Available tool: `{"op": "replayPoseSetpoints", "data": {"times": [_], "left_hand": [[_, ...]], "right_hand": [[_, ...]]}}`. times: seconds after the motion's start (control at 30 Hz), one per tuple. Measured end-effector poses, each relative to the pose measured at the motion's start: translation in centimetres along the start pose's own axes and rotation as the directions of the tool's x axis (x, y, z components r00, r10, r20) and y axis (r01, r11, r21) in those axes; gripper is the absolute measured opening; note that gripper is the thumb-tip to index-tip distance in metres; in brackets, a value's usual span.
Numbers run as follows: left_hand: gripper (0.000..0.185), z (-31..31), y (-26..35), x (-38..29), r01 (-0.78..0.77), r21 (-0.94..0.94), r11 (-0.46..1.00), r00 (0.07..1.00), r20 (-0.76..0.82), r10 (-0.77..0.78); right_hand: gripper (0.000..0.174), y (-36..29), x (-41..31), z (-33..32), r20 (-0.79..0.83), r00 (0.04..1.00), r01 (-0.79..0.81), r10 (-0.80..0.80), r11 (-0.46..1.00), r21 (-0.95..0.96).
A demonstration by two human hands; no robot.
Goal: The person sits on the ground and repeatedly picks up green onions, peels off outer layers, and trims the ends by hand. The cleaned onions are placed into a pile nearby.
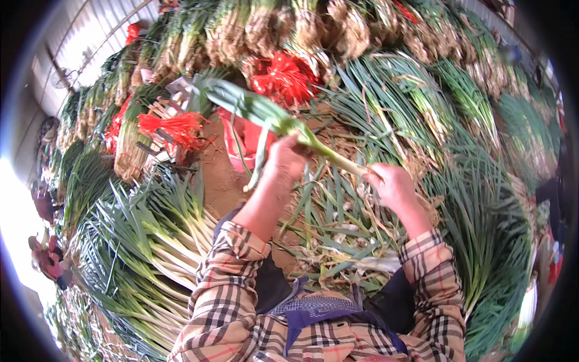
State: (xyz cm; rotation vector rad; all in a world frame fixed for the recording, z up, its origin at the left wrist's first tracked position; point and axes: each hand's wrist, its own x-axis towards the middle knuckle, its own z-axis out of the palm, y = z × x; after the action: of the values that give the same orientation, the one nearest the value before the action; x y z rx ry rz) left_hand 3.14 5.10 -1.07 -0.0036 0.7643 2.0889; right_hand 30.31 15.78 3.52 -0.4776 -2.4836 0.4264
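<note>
A long green onion (337, 157) stretches across the space before me, its leafy end up to the left and its pale root end to the right. My left hand (288, 158) grips it where the green leaves split from the stalk. Near the root end, my right hand (390, 183) is closed around the white shank. One loose leaf (258, 158) hangs down by my left wrist. Below both hands lies a litter of stripped leaves and peelings (337, 217) on the dirt floor.
Peeled green onions (167, 258) lie piled at my left, untrimmed ones (470, 235) at my right. Red plastic ties (285, 79) and another red bunch (172, 129) sit ahead, near a red bag-like item (239, 140). Root-end bundles (267, 27) line the back. A person (49, 260) is at far left.
</note>
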Motion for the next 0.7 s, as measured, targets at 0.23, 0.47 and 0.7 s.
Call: {"op": "replayPoseSetpoints", "data": {"times": [0.23,0.47,0.7], "left_hand": [[0.032,2.0,0.0,-0.5,-0.042,-0.15,0.988,0.98,0.184,0.07],[0.037,1.1,-1.6,1.2,-0.088,-0.14,0.986,0.985,0.138,0.107],[0.04,5.7,-7.9,-4.6,-0.044,-0.03,0.999,0.981,0.189,0.049]], "right_hand": [[0.032,1.9,-1.0,-0.5,0.372,0.91,-0.343,0.184,0.838,0.423],[0.034,3.3,-0.9,1.1,0.454,0.847,-0.421,0.277,0.87,0.255],[0.033,-1.0,1.8,2.5,0.132,0.93,-0.362,0.342,0.795,0.488]]}}
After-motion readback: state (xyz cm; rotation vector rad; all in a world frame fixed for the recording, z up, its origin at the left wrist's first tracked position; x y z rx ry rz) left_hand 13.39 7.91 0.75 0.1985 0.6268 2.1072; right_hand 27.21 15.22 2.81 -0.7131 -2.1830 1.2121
